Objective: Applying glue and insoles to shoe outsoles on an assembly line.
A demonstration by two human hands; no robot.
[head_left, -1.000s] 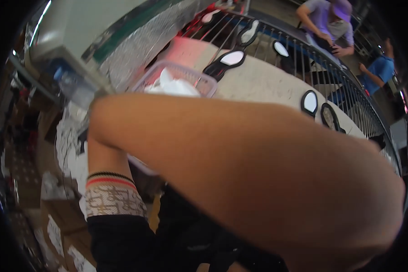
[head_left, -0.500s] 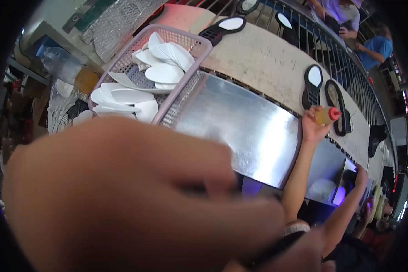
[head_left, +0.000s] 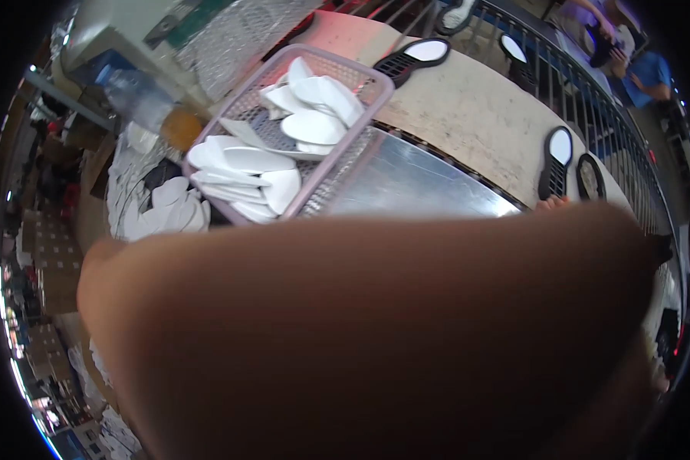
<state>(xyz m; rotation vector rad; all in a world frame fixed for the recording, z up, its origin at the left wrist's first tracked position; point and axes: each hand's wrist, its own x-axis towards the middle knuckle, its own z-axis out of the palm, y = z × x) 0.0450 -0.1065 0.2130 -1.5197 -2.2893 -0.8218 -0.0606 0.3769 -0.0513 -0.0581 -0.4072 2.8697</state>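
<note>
A large, blurred stretch of bare skin (head_left: 376,330), a hand or forearm very close to the camera, fills the lower middle. Whether it belongs to my left or right arm I cannot tell, and no clear fingers show on it. Just above its upper edge, a few fingertips (head_left: 548,204) of another hand peek out beside a black shoe sole (head_left: 557,161) with a white inset. Behind the skin lie a shiny metal plate (head_left: 422,180) and a lilac plastic basket (head_left: 382,90) of white oval pads (head_left: 314,127). Most of the plate is hidden.
More soles lie on the pale curved worktop (head_left: 452,100), including one black sole (head_left: 412,63) near the basket. Metal bars (head_left: 567,100) run along its far side. At left are a bottle of amber liquid (head_left: 182,129) and loose white pieces (head_left: 176,211). A person in blue (head_left: 652,77) is at far right.
The blurred skin now spreads farther right, covering the arms at right and the small red-capped bottle one held. The basket and worktop have shifted right in view.
</note>
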